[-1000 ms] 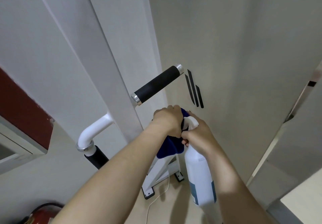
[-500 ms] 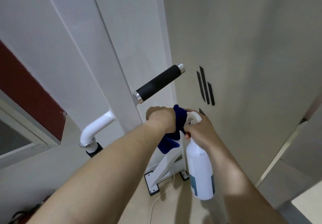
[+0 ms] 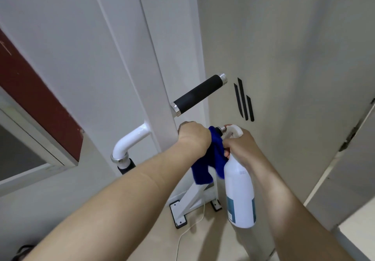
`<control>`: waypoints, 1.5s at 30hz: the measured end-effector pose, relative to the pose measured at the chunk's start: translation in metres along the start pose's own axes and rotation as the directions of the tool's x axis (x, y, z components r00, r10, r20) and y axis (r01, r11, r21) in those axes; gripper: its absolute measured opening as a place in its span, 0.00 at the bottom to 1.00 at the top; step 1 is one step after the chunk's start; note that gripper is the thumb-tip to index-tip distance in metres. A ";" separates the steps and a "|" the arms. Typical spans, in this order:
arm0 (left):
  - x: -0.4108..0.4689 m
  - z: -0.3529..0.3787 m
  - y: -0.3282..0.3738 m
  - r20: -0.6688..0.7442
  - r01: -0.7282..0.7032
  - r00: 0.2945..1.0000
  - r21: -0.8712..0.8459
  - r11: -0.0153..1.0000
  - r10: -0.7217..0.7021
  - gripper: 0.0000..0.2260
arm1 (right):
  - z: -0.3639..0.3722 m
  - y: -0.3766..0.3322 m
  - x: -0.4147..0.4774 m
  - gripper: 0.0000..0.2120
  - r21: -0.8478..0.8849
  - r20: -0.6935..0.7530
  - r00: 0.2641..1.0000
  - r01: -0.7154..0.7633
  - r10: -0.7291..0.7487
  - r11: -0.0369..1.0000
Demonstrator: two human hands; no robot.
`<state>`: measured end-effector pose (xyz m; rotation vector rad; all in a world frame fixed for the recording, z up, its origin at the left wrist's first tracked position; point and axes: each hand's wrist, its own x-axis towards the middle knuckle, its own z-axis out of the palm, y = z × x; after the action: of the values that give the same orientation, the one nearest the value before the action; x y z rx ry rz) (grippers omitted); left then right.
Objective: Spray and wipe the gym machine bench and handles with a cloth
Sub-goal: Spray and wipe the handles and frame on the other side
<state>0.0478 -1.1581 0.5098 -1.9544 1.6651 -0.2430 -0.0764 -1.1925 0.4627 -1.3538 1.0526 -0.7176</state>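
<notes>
Against the pale wall, the left hand is clenching the blue cloth round a handle. Just beside that fist, the right hand is gripping the spray bottle by its neck. Crowded so, a squeeze is probably risking wet knuckles or wall.

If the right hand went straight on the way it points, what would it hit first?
Likely the blue cloth that the left hand grips, beside the spray bottle in the right hand; depth is unclear.
</notes>
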 end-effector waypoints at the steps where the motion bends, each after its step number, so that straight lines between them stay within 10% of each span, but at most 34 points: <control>1: 0.006 0.002 0.002 -0.020 0.003 1.000 -0.118 0.993 -0.005 0.04 | 0.000 0.000 0.000 0.18 0.018 0.004 1.000 -0.003 0.003 1.000; 7: 0.037 0.006 0.021 -0.040 -0.030 0.999 -0.554 0.832 0.009 0.15 | -0.010 0.004 -0.005 0.13 0.068 0.021 1.000 -0.015 0.014 0.998; 12: 0.031 -0.004 0.030 -0.025 0.004 1.000 -0.405 0.914 -0.016 0.11 | -0.019 0.002 -0.002 0.10 0.043 0.004 1.000 -0.023 0.023 0.999; 15: 0.013 0.011 0.038 -0.247 -0.033 0.969 -0.172 0.985 -0.011 0.13 | -0.017 0.004 -0.002 0.08 0.025 -0.029 1.000 0.009 -0.008 1.000; 21: -0.036 0.035 0.014 -0.229 -0.050 0.966 0.289 0.956 0.119 0.37 | -0.001 -0.005 -0.015 0.11 0.035 -0.110 0.993 0.057 -0.052 0.998; 27: -0.058 0.022 -0.001 -0.230 -0.177 0.928 0.422 0.889 0.293 0.13 | 0.010 -0.027 -0.044 0.11 -0.139 -0.109 0.958 0.249 -0.265 0.958; 45: -0.058 0.045 -0.018 -0.328 -0.261 0.844 0.439 0.860 0.424 0.09 | 0.027 -0.079 -0.061 0.27 -0.377 -0.123 0.822 0.480 -0.556 0.792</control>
<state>0.0723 -1.0886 0.4940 -1.3342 2.0247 -0.8236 -0.0638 -1.1366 0.5485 -1.9331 1.0099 -1.1690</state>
